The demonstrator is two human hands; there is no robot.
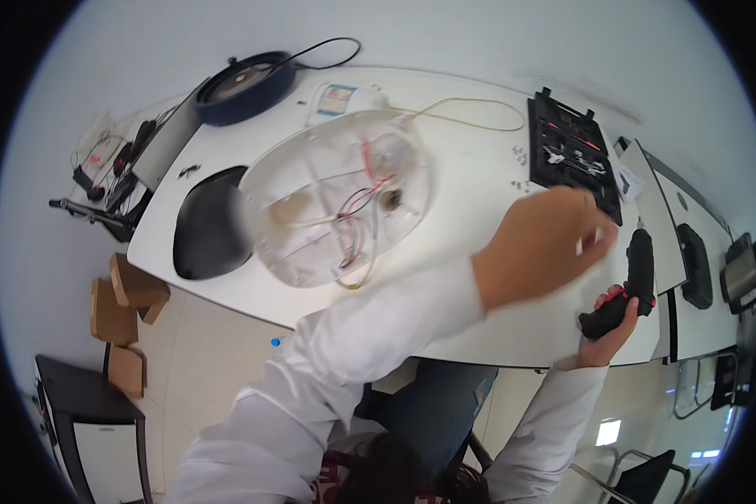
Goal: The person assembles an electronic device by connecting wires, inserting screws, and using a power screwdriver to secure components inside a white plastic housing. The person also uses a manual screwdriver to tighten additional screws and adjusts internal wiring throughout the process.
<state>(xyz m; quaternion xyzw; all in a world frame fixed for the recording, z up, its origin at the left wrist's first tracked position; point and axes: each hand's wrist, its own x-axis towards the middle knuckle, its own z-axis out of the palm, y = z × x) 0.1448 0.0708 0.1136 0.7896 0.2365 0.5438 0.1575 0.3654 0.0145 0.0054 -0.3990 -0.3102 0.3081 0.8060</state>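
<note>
My left hand [550, 244] reaches across to the right, above the table's right part. Its fingers are curled, with thumb and fingertips close together; whatever they pinch, if anything, is too small to make out. By the right front edge, my right hand [617, 332] grips a black cordless screwdriver [640, 269] with red parts, its bit pointing away from me. An oval white plastic housing [336, 202] lies with its inside facing up, left of my left hand. Red, black and pale wires run inside it, and a cable [466, 118] extends from its far end.
A black tool case [575, 151] stands open at the far right, with small screws [519, 160] scattered beside it. Left of the housing lies a dark oval panel [212, 225]. At the back are a dark blue round appliance [245, 87] and a white container [344, 101]. Cardboard boxes [113, 311] stand on the floor.
</note>
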